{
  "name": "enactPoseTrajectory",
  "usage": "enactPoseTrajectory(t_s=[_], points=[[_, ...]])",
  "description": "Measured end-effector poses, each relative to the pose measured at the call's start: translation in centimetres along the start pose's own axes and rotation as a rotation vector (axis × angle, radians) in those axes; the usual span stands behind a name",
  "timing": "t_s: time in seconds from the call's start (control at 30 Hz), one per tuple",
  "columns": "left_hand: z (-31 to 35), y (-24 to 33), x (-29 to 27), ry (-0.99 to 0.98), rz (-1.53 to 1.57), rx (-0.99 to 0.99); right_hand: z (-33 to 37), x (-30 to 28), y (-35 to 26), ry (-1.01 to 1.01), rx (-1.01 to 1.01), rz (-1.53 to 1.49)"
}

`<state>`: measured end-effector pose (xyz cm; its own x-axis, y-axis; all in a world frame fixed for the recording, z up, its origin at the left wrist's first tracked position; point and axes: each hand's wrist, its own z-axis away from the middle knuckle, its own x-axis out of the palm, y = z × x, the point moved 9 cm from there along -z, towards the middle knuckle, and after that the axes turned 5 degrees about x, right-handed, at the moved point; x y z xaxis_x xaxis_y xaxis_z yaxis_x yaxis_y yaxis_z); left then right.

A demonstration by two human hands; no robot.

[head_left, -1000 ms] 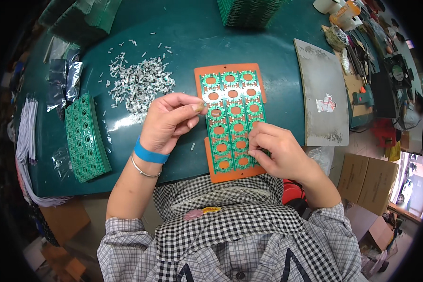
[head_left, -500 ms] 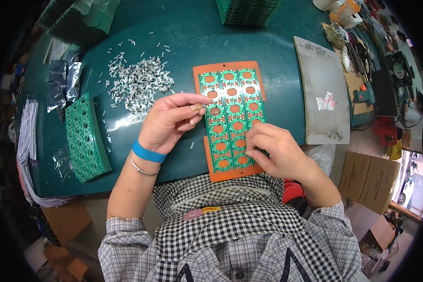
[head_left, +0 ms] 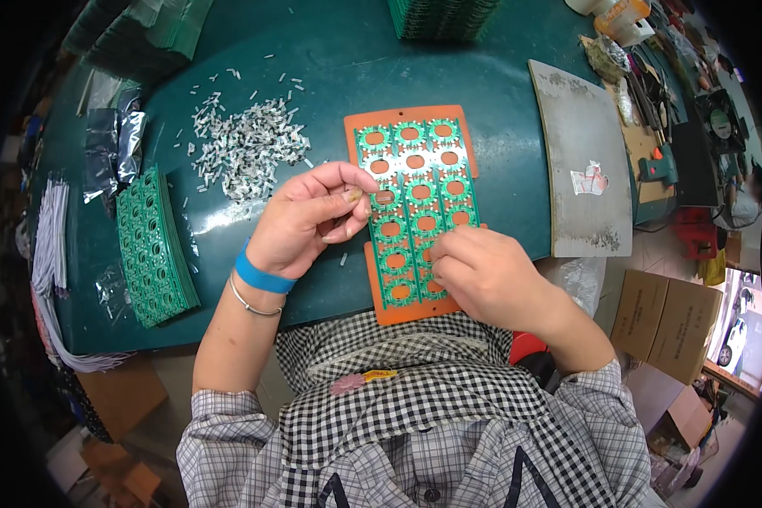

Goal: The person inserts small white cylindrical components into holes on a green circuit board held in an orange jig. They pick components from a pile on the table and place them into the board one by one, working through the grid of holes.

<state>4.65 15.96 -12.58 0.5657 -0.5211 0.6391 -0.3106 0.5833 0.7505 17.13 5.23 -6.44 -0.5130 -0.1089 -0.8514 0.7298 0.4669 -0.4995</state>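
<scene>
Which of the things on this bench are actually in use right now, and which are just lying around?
In use:
left hand
right hand
green circuit panel
orange carrier plate
pile of small white parts

Lying about:
stack of green panels
grey metal sheet
silver bags
cardboard boxes

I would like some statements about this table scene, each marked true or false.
1. The green circuit panel lies on an orange tray. True.
2. The left hand wears a red wristband. False: the band is blue.
3. A pile of small pale parts lies left of the tray. True.
4. The right hand rests on the grey metal plate. False: it rests on the panel's lower part.
</scene>
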Motion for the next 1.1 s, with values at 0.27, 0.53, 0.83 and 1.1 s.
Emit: enactPoseTrajectory(t_s=[0.27, 0.53, 0.83, 1.1], points=[[0.2, 0.0, 1.5, 0.024, 0.012, 0.01, -1.5, -3.9, 0.2, 0.193, 0.028, -0.15], [1.4, -2.2, 3.2, 0.137, 0.051, 0.011, -3.5, -5.9, -1.4, 0.545, -0.045, -0.175], [1.5, -2.7, 3.3, 0.195, 0.043, 0.074, -3.3, -5.5, 0.4, 0.553, 0.059, -0.369], [1.0, -1.1, 1.9, 0.303, -0.107, 0.042, -2.0, -4.7, 3.8, 0.361, 0.272, -0.536]])
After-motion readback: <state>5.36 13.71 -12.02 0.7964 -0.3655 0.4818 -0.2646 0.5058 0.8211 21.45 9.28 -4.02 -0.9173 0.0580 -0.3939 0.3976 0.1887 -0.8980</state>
